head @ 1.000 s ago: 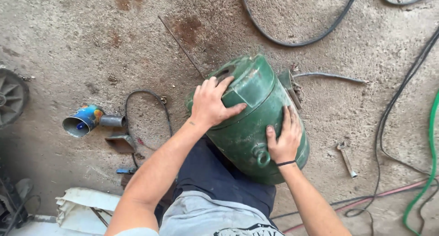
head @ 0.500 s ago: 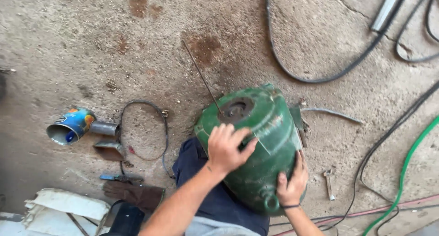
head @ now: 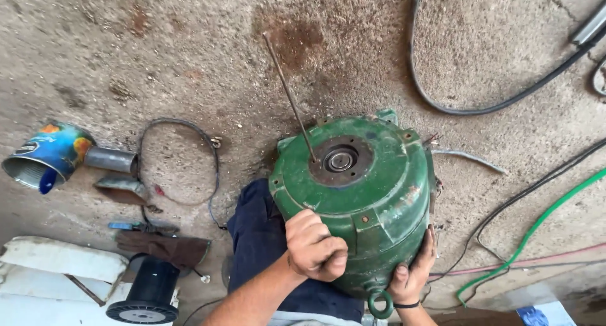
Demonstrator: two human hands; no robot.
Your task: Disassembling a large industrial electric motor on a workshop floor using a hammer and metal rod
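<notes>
A big green electric motor housing (head: 372, 193) rests against my knee on the concrete floor, its end cover with a round bearing (head: 341, 159) facing up. My left hand (head: 314, 246) is curled into a fist on the near rim of the end cover, gripping its edge. My right hand (head: 413, 272) cups the lower right side of the housing, just above a green lifting ring (head: 379, 304). A thin metal rod (head: 290, 95) leans from the bearing area up toward the far floor.
A painted tin can (head: 44, 155) with a grey tube lies at left, near a wire loop (head: 180, 165), a dark glove (head: 164, 247) and a black spool (head: 146, 291). Black cables (head: 480, 105) and a green hose (head: 536, 228) run along the right.
The motor has been tipped so its end cover faces up. My left hand slid from the top of the housing down to the near rim and closed. The view moved closer.
</notes>
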